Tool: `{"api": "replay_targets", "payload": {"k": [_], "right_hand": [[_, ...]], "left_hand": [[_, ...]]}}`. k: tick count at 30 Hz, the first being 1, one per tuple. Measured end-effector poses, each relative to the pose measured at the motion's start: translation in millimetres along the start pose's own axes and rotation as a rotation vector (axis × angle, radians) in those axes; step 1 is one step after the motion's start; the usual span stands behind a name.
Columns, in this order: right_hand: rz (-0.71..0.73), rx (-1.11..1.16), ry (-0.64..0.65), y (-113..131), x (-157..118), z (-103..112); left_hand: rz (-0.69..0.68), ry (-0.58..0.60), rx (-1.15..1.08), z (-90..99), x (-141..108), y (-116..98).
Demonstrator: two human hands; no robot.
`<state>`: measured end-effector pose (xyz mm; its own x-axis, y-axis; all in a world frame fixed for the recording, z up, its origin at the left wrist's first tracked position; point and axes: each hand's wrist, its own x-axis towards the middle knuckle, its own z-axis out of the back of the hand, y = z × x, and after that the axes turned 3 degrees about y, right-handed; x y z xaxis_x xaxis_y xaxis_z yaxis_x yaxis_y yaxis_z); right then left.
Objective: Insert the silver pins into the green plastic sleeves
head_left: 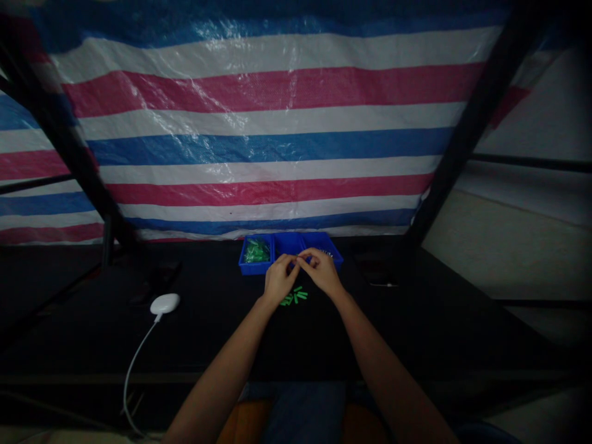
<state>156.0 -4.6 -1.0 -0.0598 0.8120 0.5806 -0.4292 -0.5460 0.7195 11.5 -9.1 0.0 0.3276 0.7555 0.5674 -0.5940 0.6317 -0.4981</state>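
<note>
My left hand (280, 277) and my right hand (320, 269) meet fingertip to fingertip just in front of a blue divided tray (256, 269). Both are closed in a pinch; whatever lies between the fingertips is too small to make out. Several small green strips (300, 295) lie loose on the black table below the hands. In the tray's left compartment is a heap of green pieces (257, 250) that looks like clear plastic bags. Small shiny pieces (326, 253) show in the right compartment, partly hidden by my right hand.
A white oval device (165, 303) with a white cable sits on the black table (208, 333) at the left. A dark flat object, perhaps a phone (382, 277), lies to the right. Behind hangs a striped plastic sheet (277, 145) between black frame posts.
</note>
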Motion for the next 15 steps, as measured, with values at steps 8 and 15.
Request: {"api": "replay_targets", "payload": {"k": [8,15], "right_hand": [[-0.075,0.155,0.01,-6,1,-1],[-0.109,0.192,0.059,-11,1,-3]], "left_hand": [[0.035,-0.06,-0.119,-0.5,1,-1],[0.09,-0.107,-0.259,-4.0,4,5]]}}
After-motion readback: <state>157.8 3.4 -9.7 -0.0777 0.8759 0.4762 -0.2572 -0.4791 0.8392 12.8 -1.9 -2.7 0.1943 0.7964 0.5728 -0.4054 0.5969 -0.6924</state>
